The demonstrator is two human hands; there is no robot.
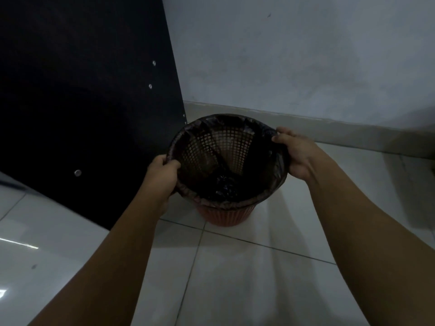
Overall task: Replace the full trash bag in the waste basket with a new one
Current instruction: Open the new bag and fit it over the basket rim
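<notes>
Floor (235,267) of glossy white tiles with thin dark joints fills the lower part of the view and catches a few streaks of light at the left. A pale, slightly blotched wall (294,55) rises behind it, with a low skirting (259,114) along its foot. At the left a large black panel (82,102) stands on the tiles and carries several small round metal fasteners (78,172). The room is dim.

The waste basket (226,216), an orange mesh one, stands upright on the tiles near the corner where the panel meets the wall. A black trash bag (223,187) lines it. The bag's edge is folded outward over the rim all the way round, and its film is thin enough on the far inner side for the mesh to show through. Crumpled plastic gathers at the bottom.

The left grip (162,175) is at the near left of the rim, fingers curled over the folded bag edge and pinching it against the rim. The right grip (296,154) is at the far right of the rim, thumb lying over the top of the fold and the other fingers wrapped down the outside, so it too clasps bag and rim together. Both bare forearms reach in from the lower corners, well apart, with the basket between them.
</notes>
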